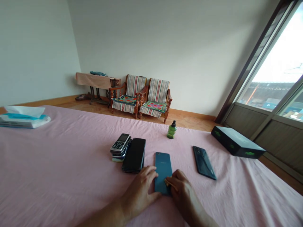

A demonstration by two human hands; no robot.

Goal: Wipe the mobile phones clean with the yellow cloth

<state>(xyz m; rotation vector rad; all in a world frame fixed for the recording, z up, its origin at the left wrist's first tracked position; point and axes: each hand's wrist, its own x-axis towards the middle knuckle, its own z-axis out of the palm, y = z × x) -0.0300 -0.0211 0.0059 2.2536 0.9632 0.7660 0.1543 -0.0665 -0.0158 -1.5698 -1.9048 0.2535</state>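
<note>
A blue smartphone (163, 168) lies back side up on the pink cloth in front of me. My left hand (140, 189) steadies it, fingers at its left edge and thumb at the lower end. Pinched in my right hand (183, 192) is a small yellowish-brown piece of cloth (167, 181), pressed against the phone's lower right back. Left of this phone are a black smartphone (134, 154), which seems to lie on another, and a stack of phones topped by a silver keypad phone (120, 143). Farther right, a dark smartphone (204, 162) lies apart.
A green spray bottle (171, 130) stands beyond the phones. At the right is a black box (236, 142) with green marks. A tissue pack (26, 119) lies at the far left of the pink cloth (71, 176). Two wooden chairs (155, 97) stand by the wall.
</note>
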